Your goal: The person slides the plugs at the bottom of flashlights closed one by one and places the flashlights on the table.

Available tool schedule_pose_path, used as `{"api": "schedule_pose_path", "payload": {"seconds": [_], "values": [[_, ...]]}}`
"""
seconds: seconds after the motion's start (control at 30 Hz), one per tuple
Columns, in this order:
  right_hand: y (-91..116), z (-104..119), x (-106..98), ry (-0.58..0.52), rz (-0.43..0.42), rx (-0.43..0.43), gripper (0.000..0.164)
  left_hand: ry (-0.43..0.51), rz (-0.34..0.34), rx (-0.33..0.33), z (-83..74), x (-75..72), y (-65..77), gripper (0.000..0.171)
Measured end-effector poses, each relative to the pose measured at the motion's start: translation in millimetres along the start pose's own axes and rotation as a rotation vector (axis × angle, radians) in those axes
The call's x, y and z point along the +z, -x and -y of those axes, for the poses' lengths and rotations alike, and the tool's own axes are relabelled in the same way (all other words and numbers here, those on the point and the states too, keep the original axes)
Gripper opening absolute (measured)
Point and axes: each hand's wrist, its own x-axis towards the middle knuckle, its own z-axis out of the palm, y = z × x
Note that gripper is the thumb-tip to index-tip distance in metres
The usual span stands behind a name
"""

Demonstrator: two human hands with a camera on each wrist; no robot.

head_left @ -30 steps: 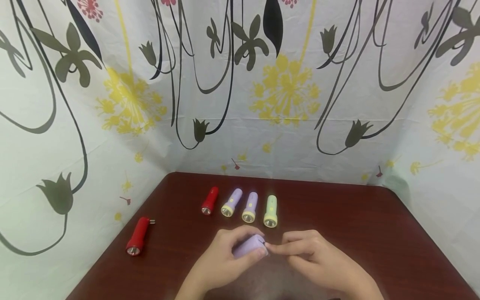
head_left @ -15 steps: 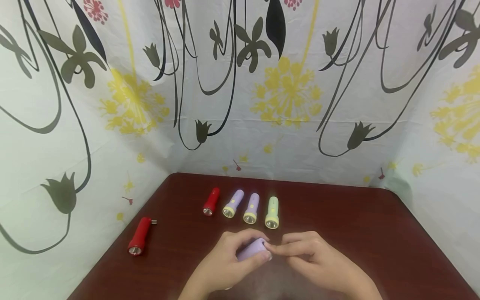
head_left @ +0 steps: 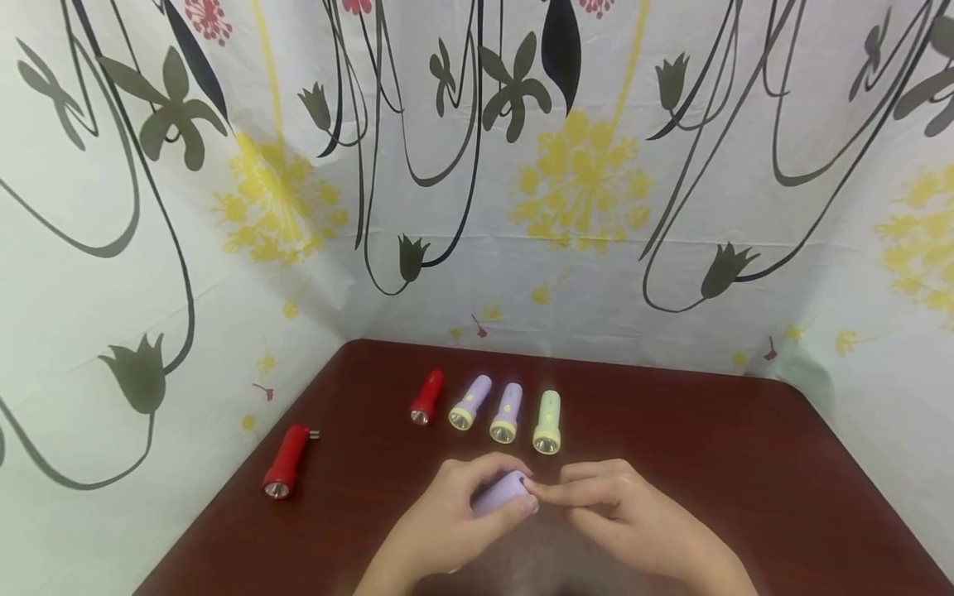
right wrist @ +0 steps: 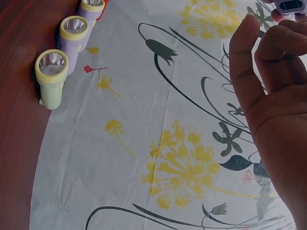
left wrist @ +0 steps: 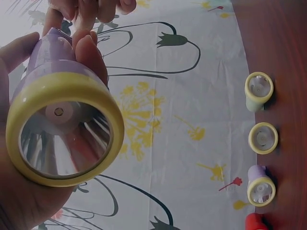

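My left hand (head_left: pixel 456 520) grips a lilac flashlight (head_left: pixel 501 493) with a yellow rim, just above the dark red table (head_left: pixel 708 447). In the left wrist view the lilac flashlight (left wrist: pixel 64 129) points its lens at the camera, with my fingers (left wrist: pixel 88 52) curled round its body. My right hand (head_left: pixel 555 490) pinches at the tail end with thumb and forefinger. In the right wrist view the thumb and forefinger of that hand (right wrist: pixel 268 57) meet below the tail end (right wrist: pixel 290 5). What exactly they pinch is too small to tell.
Behind the hands lie a red flashlight (head_left: pixel 427 397), two lilac ones (head_left: pixel 471 402) (head_left: pixel 507 412) and a green one (head_left: pixel 547 420) in a row. Another red flashlight (head_left: pixel 286 461) with plug prongs lies at the left edge. A flowered curtain (head_left: pixel 477 207) surrounds the table.
Both hands keep the same hold on the lilac flashlight. Only the head view has drifted slightly.
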Motion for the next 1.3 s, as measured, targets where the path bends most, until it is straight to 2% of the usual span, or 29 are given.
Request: {"api": "schedule_pose_path", "payload": {"seconds": [0.33,0.6,0.8,0.93,1.3], "values": [[3.0,-2.1,0.9,0.0,-0.001,0.011,0.059,-0.009,0.009,-0.057,2.1,2.8,0.9,0.015],[4.3,-3.1,1.0,0.018,-0.007,0.01,0.058,-0.019,0.003,-0.03,3.3,3.0,-0.6,0.015],[5.0,-4.2,1.7,0.029,-0.01,0.007,0.058,-0.016,0.018,-0.053,3.8,3.5,-1.5,0.016],[6.5,-3.4,0.7,0.048,-0.007,0.016,0.057,-0.007,0.026,-0.043,4.7,4.5,-1.9,0.015],[12.2,-3.5,-4.5,0.122,0.008,0.11,0.062,-0.029,0.018,-0.139,7.1,8.8,-4.3,0.025]]}}
